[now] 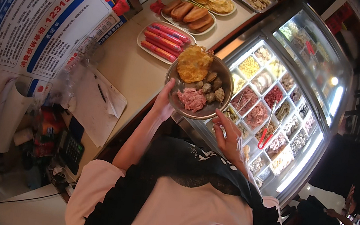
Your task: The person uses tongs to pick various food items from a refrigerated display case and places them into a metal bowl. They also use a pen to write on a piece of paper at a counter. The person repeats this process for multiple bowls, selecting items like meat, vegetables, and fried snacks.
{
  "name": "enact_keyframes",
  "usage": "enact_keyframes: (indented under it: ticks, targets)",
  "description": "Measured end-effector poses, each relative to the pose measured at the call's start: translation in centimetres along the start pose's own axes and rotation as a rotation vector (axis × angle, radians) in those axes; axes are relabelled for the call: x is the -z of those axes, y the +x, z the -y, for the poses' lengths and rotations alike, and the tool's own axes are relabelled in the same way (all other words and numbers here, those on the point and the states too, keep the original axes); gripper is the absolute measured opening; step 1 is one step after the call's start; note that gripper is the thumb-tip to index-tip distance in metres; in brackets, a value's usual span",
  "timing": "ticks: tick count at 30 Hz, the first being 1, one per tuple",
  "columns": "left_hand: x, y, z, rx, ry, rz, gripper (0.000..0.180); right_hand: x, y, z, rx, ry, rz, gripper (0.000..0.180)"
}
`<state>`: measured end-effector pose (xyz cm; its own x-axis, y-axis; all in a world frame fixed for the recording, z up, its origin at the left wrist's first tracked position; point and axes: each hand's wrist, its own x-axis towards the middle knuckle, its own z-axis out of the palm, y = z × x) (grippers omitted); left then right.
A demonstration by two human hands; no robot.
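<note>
Ideally, keep the metal bowl [222, 71] level so its pink meat [192, 99] and shellfish [211, 96] don't slide; it sits just right of the left hand [164, 100], which clasps its edge, and beyond the right hand [229, 134], loosely curled; whether that one grips, I cannot tell.

We note a bowl [223, 70] of smooth, glossy metal, the clams [219, 95] rough-shelled. Tabletop [122, 52] reads smooth to us, faintly satin; sausages [164, 39] in shiny plastic wrap. Apron [146, 160]: matt cloth; display pane [317, 51]: clear, glossy.
</note>
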<state>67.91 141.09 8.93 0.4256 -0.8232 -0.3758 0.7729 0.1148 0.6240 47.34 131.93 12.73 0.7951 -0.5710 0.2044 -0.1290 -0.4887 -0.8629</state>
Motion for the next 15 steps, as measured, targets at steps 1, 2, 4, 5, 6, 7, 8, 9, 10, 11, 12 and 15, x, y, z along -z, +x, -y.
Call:
enact_keyframes:
  ticks: [1, 2, 4, 5, 6, 7, 8, 9, 10, 11, 12, 15]
  targets:
    - [0.3, 0.0, -0.8, -0.01, -0.007, 0.009, 0.048, -0.5, 0.7, 0.1, 0.006, -0.002, -0.005, 0.038]
    - [0.6, 0.2, -1.6, -0.019, -0.014, 0.019, 0.048, -0.9, 1.4, 0.2, 0.011, -0.004, -0.01, 0.038]
    - [1.4, 0.7, -2.8, -0.037, -0.017, 0.005, 0.05, -1.4, 2.8, 0.8, 0.014, -0.009, 0.01, 0.038]
    - [1.4, 0.9, -3.4, -0.046, -0.015, -0.005, 0.05, -1.6, 3.5, 1.1, 0.016, -0.016, 0.023, 0.038]
    - [1.4, 1.1, -4.0, -0.054, -0.013, -0.013, 0.05, -1.7, 4.2, 1.2, 0.017, -0.022, 0.034, 0.038]
    - [1.6, 1.5, -4.4, -0.051, -0.025, -0.016, 0.05, -1.9, 4.8, 1.0, 0.066, -0.046, 0.028, 0.038]
    - [1.7, 1.9, -4.7, -0.047, -0.036, -0.018, 0.05, -2.1, 5.3, 1.0, 0.071, -0.051, 0.028, 0.039]
    - [1.7, 2.3, -5.0, -0.042, -0.047, -0.02, 0.05, -2.2, 5.8, 1.0, 0.077, -0.056, 0.028, 0.039]
    - [1.8, 2.7, -5.3, -0.032, -0.069, -0.014, 0.05, -2.4, 6.3, 1.1, 0.077, -0.059, 0.036, 0.039]
    - [1.8, 3.1, -5.6, -0.021, -0.09, -0.008, 0.051, -2.3, 6.8, 1.2, 0.076, -0.063, 0.043, 0.04]
    - [1.7, 3.6, -5.9, -0.01, -0.112, -0.002, 0.051, -2.3, 7.2, 1.0, 0.066, -0.065, 0.038, 0.04]
    - [1.4, 4.1, -6.3, -0.001, -0.134, 0.03, 0.051, -2.4, 7.6, 0.3, 0.044, -0.063, 0.017, 0.041]
